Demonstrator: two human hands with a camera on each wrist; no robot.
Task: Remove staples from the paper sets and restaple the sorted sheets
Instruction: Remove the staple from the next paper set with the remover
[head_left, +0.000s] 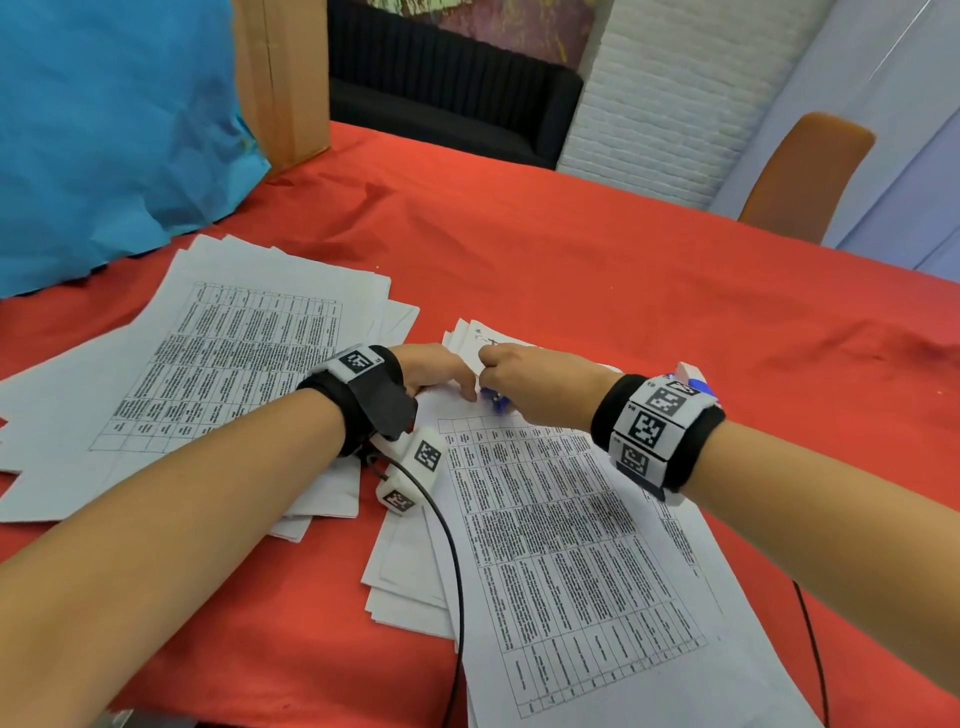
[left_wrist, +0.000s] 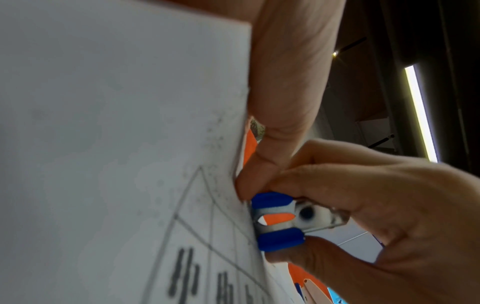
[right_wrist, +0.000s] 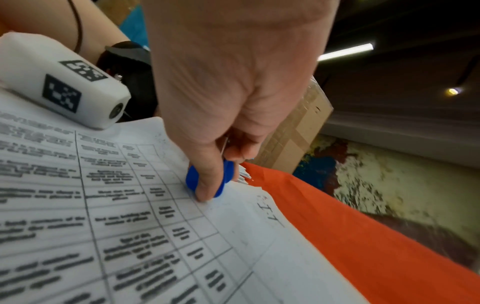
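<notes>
Right hand (head_left: 524, 382) pinching blue staple remover (left_wrist: 278, 223), left hand (head_left: 434, 371) flat on paper set (head_left: 571, 525) beside it

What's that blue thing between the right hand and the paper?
A blue staple remover, pinched by the right hand against the paper; clearest in the wrist views.

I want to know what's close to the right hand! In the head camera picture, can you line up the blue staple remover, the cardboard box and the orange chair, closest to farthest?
1. Blue staple remover: gripped in the right hand, under its fingers.
2. Orange chair: far side of the table, to the right.
3. Cardboard box: far left corner, beside the blue paper.
</notes>
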